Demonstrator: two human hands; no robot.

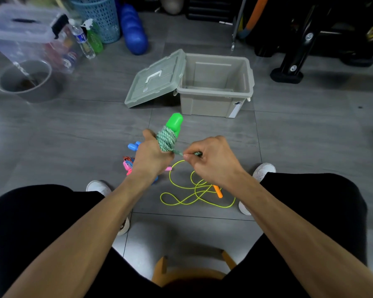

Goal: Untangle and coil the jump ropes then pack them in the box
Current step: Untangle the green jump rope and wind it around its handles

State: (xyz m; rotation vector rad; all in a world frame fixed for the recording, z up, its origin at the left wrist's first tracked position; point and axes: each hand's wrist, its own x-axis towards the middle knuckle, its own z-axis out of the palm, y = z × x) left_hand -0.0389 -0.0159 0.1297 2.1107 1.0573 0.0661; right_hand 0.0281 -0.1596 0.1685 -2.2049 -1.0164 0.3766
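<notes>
1. A wooden stool is seen nearest, between legs in black shorts.
2. On the grey floor, a loose yellow jump rope with an orange handle is spread between two white shoes.
3. The green handles are gripped by the left hand, fingers curled round them; the speckled green rope is wound tightly about the handles just above that fist.
4. The rope's free end is pinched by the right hand, thumb against curled fingers, just beside the coil.
5. Behind the left hand, pink and blue handles are partly hidden on the floor.
6. Farther off, the open grey box is found, its lid leaned against its left side.
</notes>
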